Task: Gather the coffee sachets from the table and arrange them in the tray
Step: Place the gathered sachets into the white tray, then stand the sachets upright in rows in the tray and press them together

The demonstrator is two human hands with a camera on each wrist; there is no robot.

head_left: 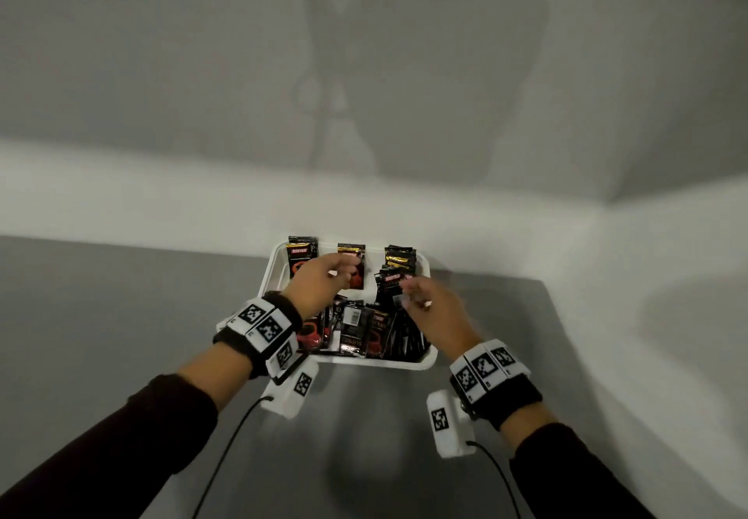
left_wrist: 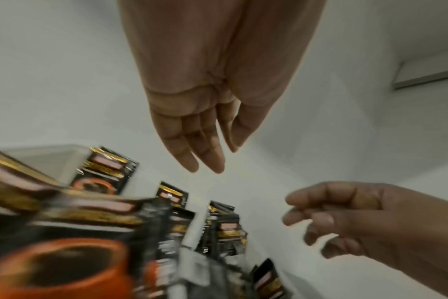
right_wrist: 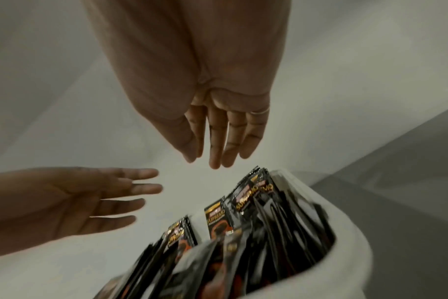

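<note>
A white tray (head_left: 404, 364) stands at the table's far edge against the wall. It holds several black coffee sachets (head_left: 356, 332) with red cups and gold bands: a packed upright row at the near side and small stacks (head_left: 398, 261) at the far side. My left hand (head_left: 340, 271) hovers over the tray's far middle, fingers relaxed and empty (left_wrist: 207, 157). My right hand (head_left: 409, 296) hovers over the tray's right part, also empty, its fingers straight in the right wrist view (right_wrist: 218, 153). The packed sachets (right_wrist: 256, 232) stand below it inside the tray wall (right_wrist: 358, 252).
The grey table (head_left: 121, 316) stretches left, right and toward me around the tray. A white wall (head_left: 364, 202) rises directly behind the tray. Cables (head_left: 226, 449) hang from both wrist cameras over the near table.
</note>
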